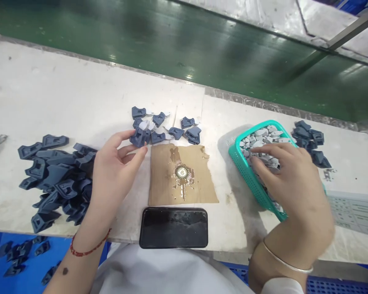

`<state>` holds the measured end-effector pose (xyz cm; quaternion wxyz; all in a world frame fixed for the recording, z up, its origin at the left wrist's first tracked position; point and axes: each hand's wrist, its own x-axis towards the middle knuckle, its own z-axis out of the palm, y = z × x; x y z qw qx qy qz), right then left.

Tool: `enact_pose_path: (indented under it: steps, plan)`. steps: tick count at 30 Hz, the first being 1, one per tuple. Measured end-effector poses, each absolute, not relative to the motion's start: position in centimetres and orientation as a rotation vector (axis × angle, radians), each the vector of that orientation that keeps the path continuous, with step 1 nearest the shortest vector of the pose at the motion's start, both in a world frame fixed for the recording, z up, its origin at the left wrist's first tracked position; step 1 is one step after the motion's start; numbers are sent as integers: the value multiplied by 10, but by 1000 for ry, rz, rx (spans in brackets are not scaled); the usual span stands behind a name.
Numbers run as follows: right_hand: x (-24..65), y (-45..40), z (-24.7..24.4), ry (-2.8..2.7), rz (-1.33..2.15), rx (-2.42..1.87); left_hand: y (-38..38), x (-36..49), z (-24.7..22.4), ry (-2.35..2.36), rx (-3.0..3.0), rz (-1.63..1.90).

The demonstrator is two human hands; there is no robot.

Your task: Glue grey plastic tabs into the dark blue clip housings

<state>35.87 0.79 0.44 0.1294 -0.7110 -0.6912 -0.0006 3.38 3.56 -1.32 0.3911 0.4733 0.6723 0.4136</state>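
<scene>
My left hand (118, 167) has its thumb and fingers closed around a dark blue moulded plastic part (138, 138), at the near left edge of a loose group of similar parts. Several in that group have light grey pieces (144, 125) sticking out of them. Over a teal plastic basket (245, 181) full of small light grey pieces (265, 139), my right hand (291, 179) reaches in with thumb and forefinger pinched together. What lies between those fingertips is too small to make out. A piece of brown cardboard (162, 179) between my hands carries a wet, shiny patch and a small round cap-like object (182, 172).
A heap of dark blue parts (58, 171) lies left of my left arm, and a smaller pile (308, 136) sits beyond the basket. A black phone (173, 228) rests at the table's front edge. A green belt (141, 45) runs along the back. Blue bins (6, 281) stand below.
</scene>
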Motion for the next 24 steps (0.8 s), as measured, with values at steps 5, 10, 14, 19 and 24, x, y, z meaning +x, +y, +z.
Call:
enact_pose_path:
  steps: [5, 10, 14, 19, 24]
  plan:
    - [386, 5, -6, -2094, 199, -2210, 38, 26, -19, 1653, 1478, 1004]
    - [390, 6, -8, -2128, 238, -2162, 27, 6, -4, 1950, 1848, 893]
    - [391, 8, -11, -2108, 231, -2211, 23, -22, 11, 2257, 2079, 538]
    - [384, 11, -7, -1999, 196, -2196, 30, -40, 11, 2272, 2165, -45]
    - [360, 10, 12, -1465, 470, -2159, 39, -32, 9, 2294, 2124, -179]
